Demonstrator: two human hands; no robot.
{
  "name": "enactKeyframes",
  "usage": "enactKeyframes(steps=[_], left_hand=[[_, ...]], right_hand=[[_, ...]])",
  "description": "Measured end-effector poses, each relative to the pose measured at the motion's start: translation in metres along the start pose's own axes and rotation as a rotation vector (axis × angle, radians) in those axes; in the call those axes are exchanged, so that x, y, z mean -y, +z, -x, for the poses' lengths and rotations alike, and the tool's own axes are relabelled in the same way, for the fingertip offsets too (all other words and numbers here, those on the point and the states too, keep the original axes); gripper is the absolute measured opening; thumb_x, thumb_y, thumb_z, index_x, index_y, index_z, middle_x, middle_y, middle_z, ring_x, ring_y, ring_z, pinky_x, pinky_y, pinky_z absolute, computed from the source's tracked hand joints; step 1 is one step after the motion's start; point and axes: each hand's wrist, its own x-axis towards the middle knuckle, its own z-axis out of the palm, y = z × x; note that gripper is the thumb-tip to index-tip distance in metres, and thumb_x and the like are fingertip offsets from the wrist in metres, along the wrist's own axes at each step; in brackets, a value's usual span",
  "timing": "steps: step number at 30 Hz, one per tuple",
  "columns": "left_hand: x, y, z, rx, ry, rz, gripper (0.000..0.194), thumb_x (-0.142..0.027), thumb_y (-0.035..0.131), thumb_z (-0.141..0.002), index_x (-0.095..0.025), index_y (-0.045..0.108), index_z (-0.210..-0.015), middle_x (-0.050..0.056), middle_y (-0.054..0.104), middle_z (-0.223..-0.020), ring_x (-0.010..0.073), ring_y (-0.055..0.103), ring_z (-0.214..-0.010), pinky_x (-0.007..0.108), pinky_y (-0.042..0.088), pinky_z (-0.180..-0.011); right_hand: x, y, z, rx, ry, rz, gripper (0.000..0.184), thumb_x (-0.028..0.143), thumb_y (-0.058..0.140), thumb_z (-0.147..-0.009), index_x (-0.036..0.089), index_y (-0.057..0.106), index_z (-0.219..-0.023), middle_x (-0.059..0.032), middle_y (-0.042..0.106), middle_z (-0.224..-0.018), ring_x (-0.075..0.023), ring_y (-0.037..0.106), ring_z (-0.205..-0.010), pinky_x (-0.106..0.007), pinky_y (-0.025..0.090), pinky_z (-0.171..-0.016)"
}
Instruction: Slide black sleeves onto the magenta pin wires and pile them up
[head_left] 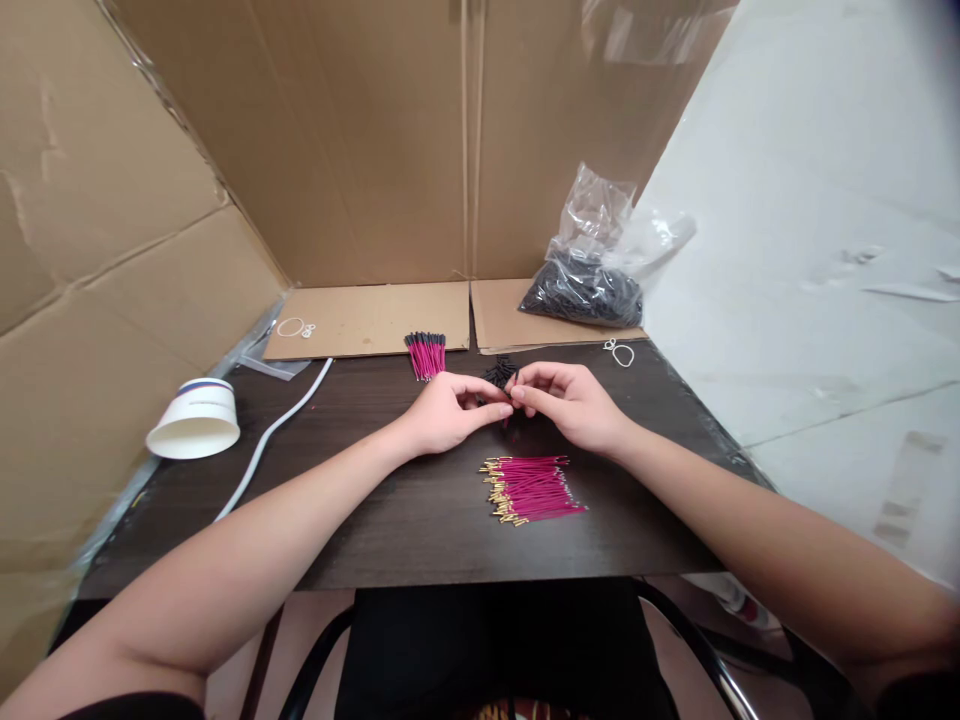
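My left hand [457, 410] and my right hand [566, 400] meet fingertip to fingertip above the table, both closed in a pinch. A small dark piece, like a black sleeve, shows at the right fingertips, and a trace of magenta wire seems to be between the hands; the fingers hide most of both. Just behind the fingertips lies a small pile of black sleeves [499, 371]. Nearer to me is a spread row of magenta wires [536, 487] with gold terminals toward the left. Beyond my left hand sits a bunch of magenta wires with black ends [427, 356].
A clear plastic bag of black pieces [585, 287] stands at the back right on cardboard. Rubber bands [621, 353] lie at right, others [291, 327] at left. A white paper cup [196, 418] and a white cable [281, 425] are left. Cardboard walls [337, 140] enclose the table.
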Motion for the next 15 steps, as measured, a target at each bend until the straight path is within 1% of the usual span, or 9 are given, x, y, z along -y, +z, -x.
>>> enactKeyframes(steps=[4,7,9,12,13,15], left_hand=[[-0.003,0.001,0.003,0.03,0.026,0.025,0.034,-0.048,0.083,-0.089,-0.017,0.089,-0.101,0.008,0.083,-0.094,0.0177,0.069,-0.076,0.03,0.051,-0.072],[-0.005,0.001,0.003,0.007,0.038,0.014,0.032,-0.048,0.08,-0.091,-0.016,0.087,-0.093,0.008,0.082,-0.091,0.0185,0.07,-0.077,0.03,0.052,-0.073],[-0.005,-0.002,0.002,-0.085,0.067,-0.106,0.035,-0.049,0.075,-0.095,-0.016,0.084,-0.086,0.007,0.079,-0.083,0.0171,0.066,-0.071,0.03,0.047,-0.069],[-0.005,-0.01,0.001,-0.292,0.132,-0.449,0.037,-0.044,0.065,-0.1,-0.017,0.076,-0.075,0.005,0.073,-0.074,0.0148,0.056,-0.064,0.031,0.039,-0.067],[-0.005,-0.014,0.0,-0.345,0.128,-0.553,0.037,-0.041,0.064,-0.1,-0.017,0.072,-0.072,0.005,0.071,-0.073,0.0147,0.054,-0.064,0.032,0.038,-0.068],[-0.005,-0.023,-0.002,-0.414,0.049,-0.686,0.035,-0.038,0.062,-0.098,-0.018,0.065,-0.069,0.005,0.069,-0.072,0.0155,0.052,-0.063,0.033,0.035,-0.069]], right_hand=[[0.003,0.002,0.001,-0.005,0.013,-0.029,0.037,0.052,0.084,-0.092,0.016,0.076,-0.097,-0.0087,0.077,-0.095,-0.0131,0.062,-0.069,-0.031,0.056,-0.069],[-0.001,0.001,0.0,-0.034,0.017,-0.036,0.038,0.051,0.086,-0.089,0.016,0.078,-0.103,-0.0092,0.077,-0.096,-0.0129,0.061,-0.068,-0.03,0.056,-0.065],[-0.005,0.0,-0.001,-0.08,0.017,-0.029,0.041,0.049,0.088,-0.087,0.016,0.078,-0.109,-0.0095,0.077,-0.097,-0.0137,0.062,-0.071,-0.03,0.055,-0.064],[-0.011,-0.001,-0.003,-0.14,-0.015,0.034,0.038,0.046,0.087,-0.087,0.016,0.077,-0.109,-0.0096,0.075,-0.096,-0.0167,0.066,-0.08,-0.03,0.055,-0.066],[-0.012,-0.001,-0.003,-0.146,-0.029,0.064,0.036,0.044,0.085,-0.088,0.016,0.076,-0.108,-0.0095,0.075,-0.096,-0.0172,0.067,-0.082,-0.03,0.055,-0.068],[-0.013,-0.001,-0.002,-0.128,-0.046,0.118,0.031,0.042,0.082,-0.09,0.016,0.076,-0.105,-0.0092,0.075,-0.096,-0.0174,0.067,-0.083,-0.032,0.056,-0.072]])
